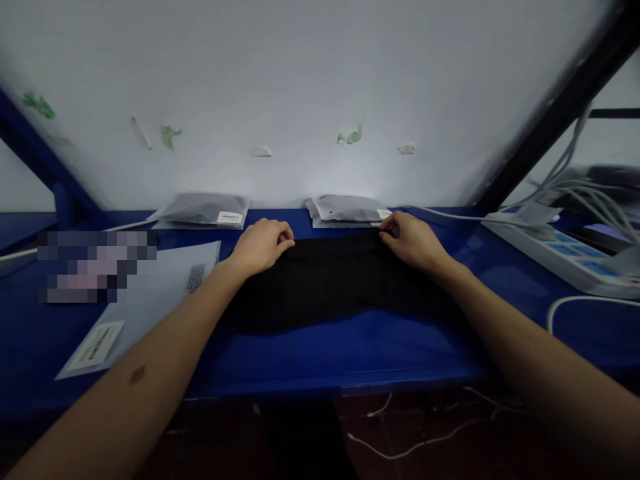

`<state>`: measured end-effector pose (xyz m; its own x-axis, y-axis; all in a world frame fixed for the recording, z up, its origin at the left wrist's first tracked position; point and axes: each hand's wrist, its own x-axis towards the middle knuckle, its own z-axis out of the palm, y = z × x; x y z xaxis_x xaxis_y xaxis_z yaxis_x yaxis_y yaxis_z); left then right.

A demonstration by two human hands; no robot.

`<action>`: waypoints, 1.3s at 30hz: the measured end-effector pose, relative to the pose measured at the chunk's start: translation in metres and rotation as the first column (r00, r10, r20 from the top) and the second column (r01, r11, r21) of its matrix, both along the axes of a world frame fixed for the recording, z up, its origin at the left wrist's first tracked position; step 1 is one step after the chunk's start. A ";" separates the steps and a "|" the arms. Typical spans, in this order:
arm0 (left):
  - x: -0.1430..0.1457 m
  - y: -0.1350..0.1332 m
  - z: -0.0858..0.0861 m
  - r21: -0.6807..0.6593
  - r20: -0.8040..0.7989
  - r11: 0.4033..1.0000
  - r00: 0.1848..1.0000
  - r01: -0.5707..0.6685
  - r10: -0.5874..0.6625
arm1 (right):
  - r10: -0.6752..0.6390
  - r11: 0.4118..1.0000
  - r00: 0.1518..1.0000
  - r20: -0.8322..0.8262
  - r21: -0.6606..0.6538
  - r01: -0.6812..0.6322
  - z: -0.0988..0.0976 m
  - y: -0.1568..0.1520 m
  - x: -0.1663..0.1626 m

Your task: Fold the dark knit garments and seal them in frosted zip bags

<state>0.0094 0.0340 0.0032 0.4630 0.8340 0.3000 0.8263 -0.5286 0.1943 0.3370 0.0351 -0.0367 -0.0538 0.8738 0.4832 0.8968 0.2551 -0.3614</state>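
Note:
A black piece of cloth (pixel 320 283), perhaps a garment, lies spread across the blue table between my two arms. Its far edge is pinched at the left by my left hand (pixel 263 245), thumb against curled fingers. At the far right corner, my right hand (pixel 413 240) grips the same edge between thumb and fingertips. Just beyond the cloth are two grey plastic packages with white labels, a left package (pixel 203 208) and a right package (pixel 345 209). The cloth's exact kind cannot be made out.
A flat pale plastic bag (pixel 155 287) with labels lies left, beside a pixelated patch. On the right stands a white power strip (pixel 565 250) with several cables. The blue table (pixel 320 363) ends at a front edge; a white wall (pixel 310 87) rises behind. Loose cables lie on the floor.

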 end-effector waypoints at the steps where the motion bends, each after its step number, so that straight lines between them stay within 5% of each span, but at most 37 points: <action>1: 0.000 0.000 0.000 0.012 0.001 1.000 1.000 -0.005 0.005 | -0.007 1.000 1.000 -0.004 -0.009 0.007 0.000 0.000 0.000; 15: 0.000 -0.006 0.009 -0.075 -0.078 0.997 0.997 -0.002 -0.003 | -0.036 0.993 0.996 0.082 -0.112 0.045 -0.002 0.002 0.002; 23: -0.006 0.002 0.002 -0.082 -0.013 0.996 1.000 0.019 -0.020 | -0.034 0.987 0.988 0.152 -0.148 0.056 0.006 -0.006 -0.001; 30: -0.003 -0.006 0.008 -0.016 -0.112 1.000 0.993 0.020 -0.022 | -0.037 0.990 0.987 0.156 -0.130 0.058 0.007 -0.016 -0.011; 35: -0.011 -0.059 0.036 0.082 -0.043 0.997 0.999 -0.004 0.007 | -0.011 1.000 0.997 0.077 -0.027 0.013 0.021 -0.050 -0.008; 39: -0.035 -0.125 0.042 0.013 0.059 1.000 0.998 0.012 -0.013 | 0.285 0.955 0.958 -0.026 -0.084 -0.286 0.041 -0.107 0.002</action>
